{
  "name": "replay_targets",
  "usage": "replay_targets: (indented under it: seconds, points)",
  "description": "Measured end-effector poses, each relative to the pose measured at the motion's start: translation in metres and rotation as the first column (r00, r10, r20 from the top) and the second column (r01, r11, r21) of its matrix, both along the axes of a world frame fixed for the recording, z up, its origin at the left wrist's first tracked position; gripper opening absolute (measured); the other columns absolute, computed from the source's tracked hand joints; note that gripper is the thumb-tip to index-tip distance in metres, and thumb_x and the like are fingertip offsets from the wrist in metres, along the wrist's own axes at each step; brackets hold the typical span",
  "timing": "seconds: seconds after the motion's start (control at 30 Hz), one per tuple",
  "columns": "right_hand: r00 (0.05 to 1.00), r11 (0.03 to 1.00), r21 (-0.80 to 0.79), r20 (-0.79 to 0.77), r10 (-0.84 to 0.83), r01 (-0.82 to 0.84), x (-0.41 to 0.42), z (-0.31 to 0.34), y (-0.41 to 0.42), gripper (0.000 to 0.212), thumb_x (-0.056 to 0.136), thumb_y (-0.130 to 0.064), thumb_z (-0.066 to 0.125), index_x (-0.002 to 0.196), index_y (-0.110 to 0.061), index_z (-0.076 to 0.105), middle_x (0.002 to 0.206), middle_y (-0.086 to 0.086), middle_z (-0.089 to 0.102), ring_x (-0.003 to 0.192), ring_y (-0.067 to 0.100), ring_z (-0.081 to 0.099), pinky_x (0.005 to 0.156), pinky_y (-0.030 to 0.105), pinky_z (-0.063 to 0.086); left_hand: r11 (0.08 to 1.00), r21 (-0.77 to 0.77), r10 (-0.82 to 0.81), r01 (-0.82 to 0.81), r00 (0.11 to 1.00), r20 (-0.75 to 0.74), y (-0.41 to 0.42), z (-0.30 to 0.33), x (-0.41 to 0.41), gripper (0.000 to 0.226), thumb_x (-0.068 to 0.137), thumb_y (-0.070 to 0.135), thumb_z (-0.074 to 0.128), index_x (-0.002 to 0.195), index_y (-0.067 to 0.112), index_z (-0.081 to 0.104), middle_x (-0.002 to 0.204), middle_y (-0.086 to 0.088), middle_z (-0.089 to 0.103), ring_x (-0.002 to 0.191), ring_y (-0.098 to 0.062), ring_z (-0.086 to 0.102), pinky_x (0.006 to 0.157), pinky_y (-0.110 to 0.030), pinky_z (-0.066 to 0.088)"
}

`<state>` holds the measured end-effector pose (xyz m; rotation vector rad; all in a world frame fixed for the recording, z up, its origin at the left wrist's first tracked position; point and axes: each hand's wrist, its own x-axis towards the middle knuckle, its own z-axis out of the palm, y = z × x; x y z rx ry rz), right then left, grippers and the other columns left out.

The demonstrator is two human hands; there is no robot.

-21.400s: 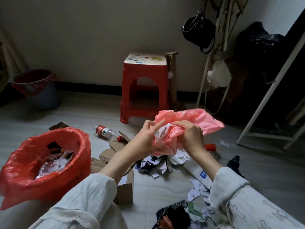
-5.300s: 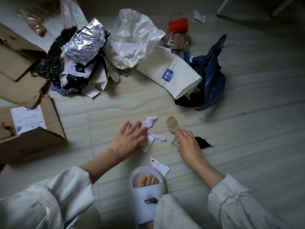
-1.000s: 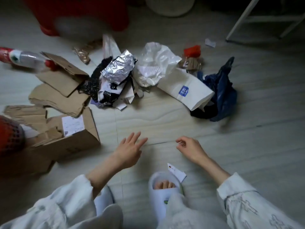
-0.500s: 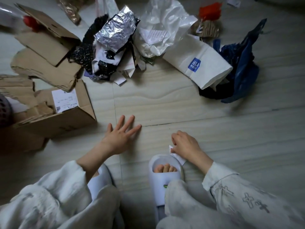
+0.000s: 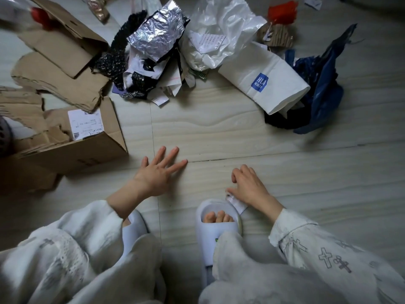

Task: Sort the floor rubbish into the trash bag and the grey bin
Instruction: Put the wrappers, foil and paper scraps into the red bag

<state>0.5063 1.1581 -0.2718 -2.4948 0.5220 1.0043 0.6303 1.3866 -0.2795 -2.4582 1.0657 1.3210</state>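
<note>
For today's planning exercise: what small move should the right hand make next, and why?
Probably pinch and lift the small paper scrap. The right hand already rests on it beside the slipper, while the left hand lies flat on the floor, holding nothing.

A small white paper scrap (image 5: 237, 204) is lying flat on the floor beside the white slipper's toe, while foil (image 5: 156, 31), white plastic (image 5: 219, 25) and torn cardboard (image 5: 59, 75) are lying heaped farther out.

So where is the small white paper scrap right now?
In the head view the paper scrap lies on the floor low and right of centre, beside the toe of the white slipper, under the right hand.
</note>
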Motion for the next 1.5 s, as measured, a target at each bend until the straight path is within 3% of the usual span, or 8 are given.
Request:
replay_targets:
  seconds: [0.1, 0.23, 0.7, 0.93, 1.13, 1.23, 1.4, 1.5]
  points:
    - [0.990, 0.991, 0.043, 0.056, -0.127, 0.124, -0.001, -0.001, -0.002, 0.022, 0.090, -0.019, 0.051, 0.099, -0.004, 0.064, 0.111, 0.018, 0.053, 0.110, 0.034, 0.047, 0.096, 0.029, 0.031, 0.999, -0.039, 0.006, -0.006, 1.000, 0.004, -0.001, -0.002, 0.001, 0.068, 0.095, 0.017, 0.035, 0.145, 0.043, -0.003, 0.154, 0.007, -0.024, 0.142, -0.026, -0.019, 0.112, -0.056, 0.011]
    - [0.999, 0.994, 0.112, -0.032, 0.003, 0.001, -0.005, 0.006, -0.010, 0.020, 0.086, -0.021, 0.057, 0.102, -0.015, 0.067, 0.113, 0.010, 0.048, 0.114, 0.027, 0.041, 0.102, 0.029, 0.032, 0.991, -0.127, 0.044, -0.045, 0.999, -0.014, 0.019, -0.002, 0.009, 0.057, 0.097, 0.017, 0.034, 0.147, 0.034, 0.011, 0.157, -0.003, -0.009, 0.145, -0.026, -0.005, 0.114, -0.049, 0.018]
    - [0.999, 0.997, -0.078, 0.034, -0.008, 0.011, -0.021, -0.003, 0.024, 0.011, 0.085, -0.026, 0.062, 0.087, -0.016, 0.067, 0.110, 0.005, 0.051, 0.110, 0.022, 0.049, 0.091, 0.034, 0.038, 0.912, -0.337, 0.249, -0.234, 0.969, 0.000, 0.049, 0.021, -0.017, 0.053, 0.093, 0.008, 0.038, 0.144, 0.021, 0.029, 0.155, -0.012, 0.016, 0.144, -0.030, 0.009, 0.115, -0.043, 0.021]
    - [0.944, 0.952, -0.013, 0.132, -0.302, 0.306, 0.020, 0.011, 0.002, 0.007, 0.087, -0.018, 0.058, 0.083, -0.016, 0.053, 0.092, 0.011, 0.064, 0.093, 0.029, 0.057, 0.076, 0.032, 0.042, 0.900, -0.324, 0.301, -0.293, 0.953, -0.026, 0.048, 0.021, -0.015, 0.050, 0.094, 0.009, 0.038, 0.143, 0.017, 0.030, 0.154, -0.014, 0.017, 0.143, -0.031, 0.015, 0.116, -0.036, 0.018]
    - [0.756, 0.788, 0.286, 0.239, -0.610, 0.546, 0.085, 0.018, 0.018, 0.002, 0.087, -0.010, 0.057, 0.085, -0.011, 0.056, 0.084, 0.007, 0.057, 0.080, 0.020, 0.053, 0.075, 0.027, 0.041, 0.822, -0.398, 0.402, -0.408, 0.910, -0.101, 0.026, 0.021, 0.005, 0.048, 0.093, 0.009, 0.045, 0.140, 0.012, 0.037, 0.150, -0.017, 0.027, 0.138, -0.032, 0.027, 0.112, -0.032, 0.022]
    - [0.641, 0.579, 0.550, 0.098, -0.761, 0.602, 0.119, 0.027, 0.041, 0.018, 0.087, -0.004, 0.056, 0.075, -0.016, 0.050, 0.077, 0.011, 0.056, 0.062, 0.021, 0.055, 0.058, 0.031, 0.054, 0.633, -0.485, 0.572, -0.604, 0.787, -0.233, 0.008, 0.030, 0.017, 0.048, 0.093, 0.021, 0.052, 0.138, 0.013, 0.039, 0.139, -0.011, 0.044, 0.125, -0.028, 0.046, 0.103, -0.030, 0.034]
    - [0.619, 0.359, 0.748, -0.088, -0.780, 0.559, 0.163, 0.043, 0.071, 0.014, 0.088, -0.004, 0.058, 0.078, -0.013, 0.054, 0.072, 0.005, 0.058, 0.063, 0.018, 0.058, 0.054, 0.022, 0.052, 0.029, -0.434, 0.803, -0.900, 0.280, -0.526, -0.013, 0.038, 0.049, 0.063, 0.081, 0.019, 0.069, 0.136, 0.020, 0.038, 0.103, -0.002, 0.059, 0.090, -0.018, 0.059, 0.088, -0.032, 0.048]
    - [0.717, 0.774, 0.519, 0.375, -0.588, 0.363, 0.186, 0.036, 0.070, 0.006, 0.088, -0.016, 0.059, 0.092, -0.011, 0.061, 0.086, 0.003, 0.061, 0.084, 0.019, 0.058, 0.071, 0.021, 0.045, 0.008, -0.470, 0.856, -0.883, 0.248, -0.453, -0.012, 0.032, 0.067, 0.028, 0.083, 0.005, 0.061, 0.109, 0.015, 0.060, 0.082, -0.002, 0.059, 0.070, -0.016, 0.059, 0.081, -0.035, 0.054]
